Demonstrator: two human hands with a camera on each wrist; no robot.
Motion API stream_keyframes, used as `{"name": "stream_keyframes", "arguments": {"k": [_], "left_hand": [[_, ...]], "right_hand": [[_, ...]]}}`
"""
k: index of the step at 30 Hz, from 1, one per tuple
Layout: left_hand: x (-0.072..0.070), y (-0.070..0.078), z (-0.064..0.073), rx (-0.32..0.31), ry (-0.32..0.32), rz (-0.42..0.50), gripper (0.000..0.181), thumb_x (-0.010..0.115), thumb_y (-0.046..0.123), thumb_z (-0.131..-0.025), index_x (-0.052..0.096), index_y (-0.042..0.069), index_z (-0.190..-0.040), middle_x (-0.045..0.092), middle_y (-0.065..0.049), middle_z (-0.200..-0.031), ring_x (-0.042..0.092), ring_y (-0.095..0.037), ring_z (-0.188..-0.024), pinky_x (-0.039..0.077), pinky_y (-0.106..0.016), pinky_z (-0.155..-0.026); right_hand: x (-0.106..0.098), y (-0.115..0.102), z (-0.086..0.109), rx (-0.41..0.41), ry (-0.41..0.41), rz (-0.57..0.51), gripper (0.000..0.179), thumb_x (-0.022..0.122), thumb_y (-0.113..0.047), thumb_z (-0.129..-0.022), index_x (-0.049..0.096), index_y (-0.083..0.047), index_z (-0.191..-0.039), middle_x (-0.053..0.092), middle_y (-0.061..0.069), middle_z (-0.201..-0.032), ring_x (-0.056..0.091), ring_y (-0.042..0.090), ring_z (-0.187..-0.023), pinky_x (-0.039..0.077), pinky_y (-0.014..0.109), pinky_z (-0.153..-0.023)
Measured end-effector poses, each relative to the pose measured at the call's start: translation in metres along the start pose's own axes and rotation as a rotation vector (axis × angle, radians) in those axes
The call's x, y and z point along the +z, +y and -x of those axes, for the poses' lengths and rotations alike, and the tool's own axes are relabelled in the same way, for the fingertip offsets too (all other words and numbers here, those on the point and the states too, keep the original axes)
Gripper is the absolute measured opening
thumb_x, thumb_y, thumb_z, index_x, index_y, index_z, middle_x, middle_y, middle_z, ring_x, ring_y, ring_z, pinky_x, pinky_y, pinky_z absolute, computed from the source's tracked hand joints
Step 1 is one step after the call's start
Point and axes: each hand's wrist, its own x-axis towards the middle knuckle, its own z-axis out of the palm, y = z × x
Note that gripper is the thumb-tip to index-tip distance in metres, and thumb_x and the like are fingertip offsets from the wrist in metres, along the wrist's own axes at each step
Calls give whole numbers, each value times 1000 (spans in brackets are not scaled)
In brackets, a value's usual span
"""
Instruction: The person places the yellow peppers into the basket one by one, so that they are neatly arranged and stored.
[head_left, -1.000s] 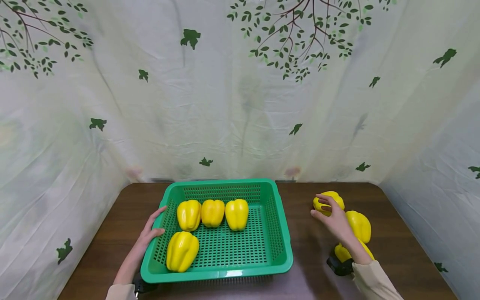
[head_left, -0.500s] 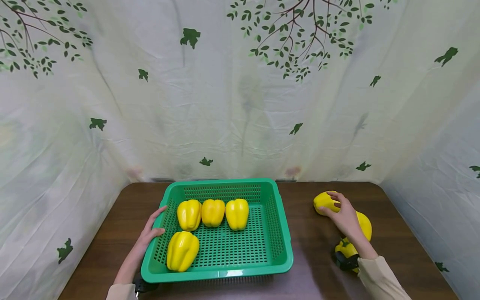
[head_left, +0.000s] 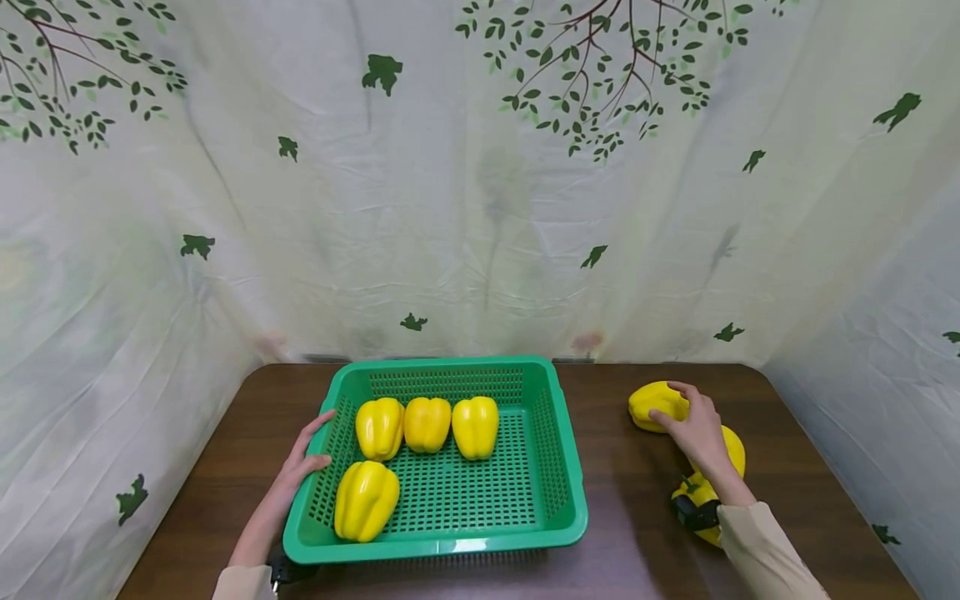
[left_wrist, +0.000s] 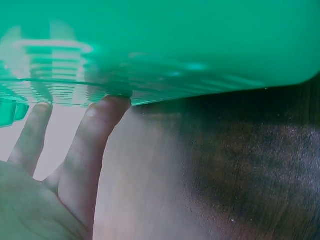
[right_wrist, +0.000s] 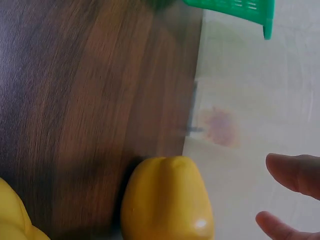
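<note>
A green plastic basket holds several yellow bell peppers, three in a row and one nearer pepper. My left hand rests against its left side; in the left wrist view, straight fingers touch the basket wall. To the right, my right hand hovers with spread, relaxed fingers beside the farthest loose pepper, overlapping it in the head view. The right wrist view shows that pepper apart from the fingertips. Nothing is in that hand.
Two more yellow peppers lie near the right forearm: one partly behind it, another partly covered by the wrist camera. The brown wooden table ends at a pale leaf-patterned curtain.
My right hand has shifted rightward from over the farthest loose pepper, exposing more of it. The left hand, the basket and the peppers in it stay put.
</note>
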Motion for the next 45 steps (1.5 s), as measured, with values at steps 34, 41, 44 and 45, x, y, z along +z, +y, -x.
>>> {"name": "stream_keyframes", "arguments": {"k": [34, 41, 44, 45], "left_hand": [[1, -1, -2, 46, 12, 16, 59, 36, -1, -94, 26, 21, -148, 8, -25, -148, 50, -3, -105, 50, -28, -79], [1, 2, 0, -16, 6, -10, 58, 37, 5, -96, 22, 23, -149, 8, -25, -150, 50, -5, -105, 50, -30, -79], [0, 2, 1, -35, 6, -14, 58, 37, 7, -97, 22, 24, -150, 9, -22, -149, 51, -6, -104, 50, -31, -79], [0, 2, 1, -29, 7, -10, 58, 37, 7, -96, 22, 23, -150, 9, -22, -149, 51, -5, -104, 50, -31, -79]], "right_hand": [[25, 3, -9, -43, -55, -8, 64, 67, -14, -87, 36, 6, -140, 20, 33, -141, 29, 50, -123, 29, 63, -99], [37, 5, -12, -62, -28, -10, 68, 71, -8, -81, 37, 5, -139, 24, 29, -140, 32, 47, -123, 29, 61, -100], [41, 6, -15, -70, -18, -7, 71, 72, -6, -79, 36, 5, -139, 24, 28, -140, 30, 46, -124, 28, 60, -101], [43, 7, -15, -70, -16, -7, 72, 72, -5, -78, 35, 5, -139, 23, 28, -141, 30, 45, -124, 28, 60, -101]]}}
